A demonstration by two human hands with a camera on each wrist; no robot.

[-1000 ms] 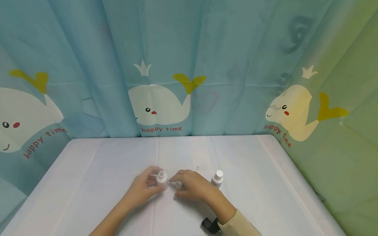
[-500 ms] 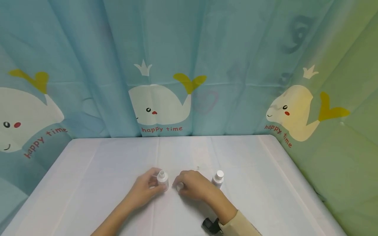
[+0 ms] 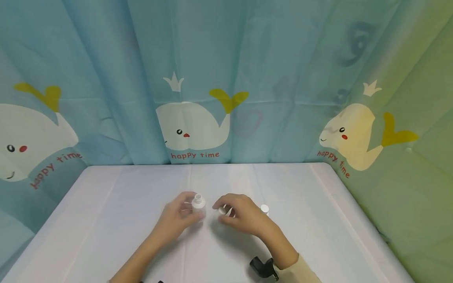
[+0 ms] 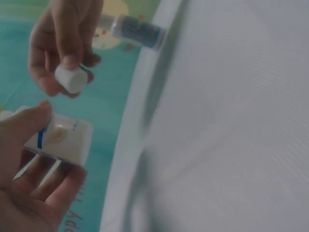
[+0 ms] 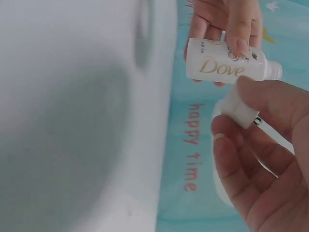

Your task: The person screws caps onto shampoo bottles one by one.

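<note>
Hanging whale-print cloth (image 3: 279, 63) borders the table (image 3: 141, 188) beneath both hands (image 3: 175, 217) (image 3: 241, 215).

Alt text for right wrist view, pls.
The right hand pinches a white cap near an uncapped white Dove bottle, which the left hand holds. Behind them hangs a teal curtain printed "happy time"; a white table fills the image's left side.

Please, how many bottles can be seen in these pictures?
2. One uncapped bottle is held in the left hand; one capped bottle stands on the table, partly hidden behind the right hand in the head view. No others are visible.
</note>
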